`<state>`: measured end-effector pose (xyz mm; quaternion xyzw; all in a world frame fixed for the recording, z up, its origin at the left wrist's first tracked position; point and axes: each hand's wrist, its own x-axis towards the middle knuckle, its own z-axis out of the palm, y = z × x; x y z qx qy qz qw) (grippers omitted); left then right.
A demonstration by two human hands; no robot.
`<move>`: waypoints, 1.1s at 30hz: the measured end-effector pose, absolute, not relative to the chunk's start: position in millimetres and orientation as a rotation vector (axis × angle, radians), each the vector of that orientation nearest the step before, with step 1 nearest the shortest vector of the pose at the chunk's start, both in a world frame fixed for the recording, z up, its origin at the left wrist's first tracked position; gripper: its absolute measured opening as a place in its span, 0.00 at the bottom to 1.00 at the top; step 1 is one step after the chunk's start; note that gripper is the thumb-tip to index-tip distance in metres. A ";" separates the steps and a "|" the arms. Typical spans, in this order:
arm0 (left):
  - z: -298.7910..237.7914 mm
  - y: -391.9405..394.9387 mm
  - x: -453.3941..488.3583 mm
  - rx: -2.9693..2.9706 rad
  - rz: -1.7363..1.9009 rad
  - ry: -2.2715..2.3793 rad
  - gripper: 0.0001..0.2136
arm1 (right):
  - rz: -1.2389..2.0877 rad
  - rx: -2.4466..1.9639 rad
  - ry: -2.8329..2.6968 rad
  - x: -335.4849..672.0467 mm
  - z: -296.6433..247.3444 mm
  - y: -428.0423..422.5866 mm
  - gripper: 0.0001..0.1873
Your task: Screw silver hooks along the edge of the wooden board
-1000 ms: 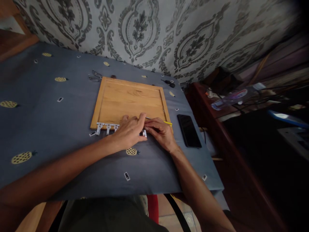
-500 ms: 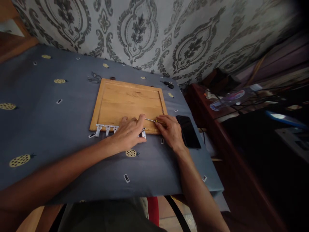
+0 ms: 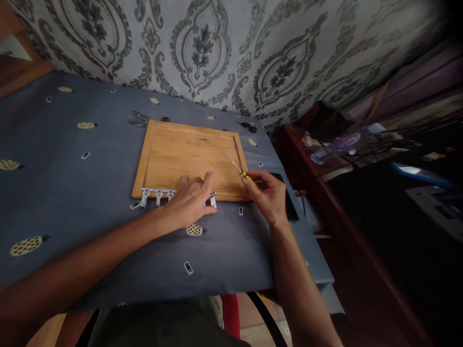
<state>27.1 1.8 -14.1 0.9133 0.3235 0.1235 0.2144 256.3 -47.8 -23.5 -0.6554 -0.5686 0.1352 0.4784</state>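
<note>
A framed wooden panel (image 3: 195,149), like a small cabinet door, lies flat with several metal hinges (image 3: 159,194) along its near edge. My left hand (image 3: 190,200) rests on that edge, fingers and thumb spread. It covers part of the hinge row, and one hinge (image 3: 212,199) shows between its thumb and index finger. Over the panel's right near corner, my right hand (image 3: 267,195) is closed on the yellow handle of a screwdriver (image 3: 234,164). The screwdriver's thin shaft points up and left, its tip apart from the hinges. Small holes dot the near edge between my hands.
Pliers (image 3: 139,118) lie behind the panel's far left corner, and a black-handled tool (image 3: 249,126) behind the far right one. A dark phone (image 3: 291,205) is partly hidden by my right hand. A plastic bottle (image 3: 347,144) and cables occupy the dark red furniture at right.
My right hand has drawn back to the right, lifting the screwdriver away from the hinge beside my left hand; its shaft now tilts upward. My left hand stays put on the panel.
</note>
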 end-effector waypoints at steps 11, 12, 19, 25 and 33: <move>-0.9 -1.1 26.5 2.492 0.260 0.922 0.28 | 0.431 -1.309 -1.075 231.4 26.8 -61.5 0.11; -1.0 -0.9 26.6 2.491 0.253 0.927 0.29 | 0.430 -1.279 -1.080 228.8 30.5 -61.9 0.11; -6.5 0.3 26.5 2.486 0.261 0.924 0.30 | 0.158 -1.150 -1.091 202.2 40.7 -58.1 0.07; -7.9 0.0 26.9 2.490 0.266 0.924 0.30 | 0.084 -1.238 -1.157 188.0 17.1 -58.0 0.13; -6.9 0.4 27.8 2.498 0.276 0.927 0.29 | 0.166 -1.327 -1.238 196.3 -3.7 -57.4 0.12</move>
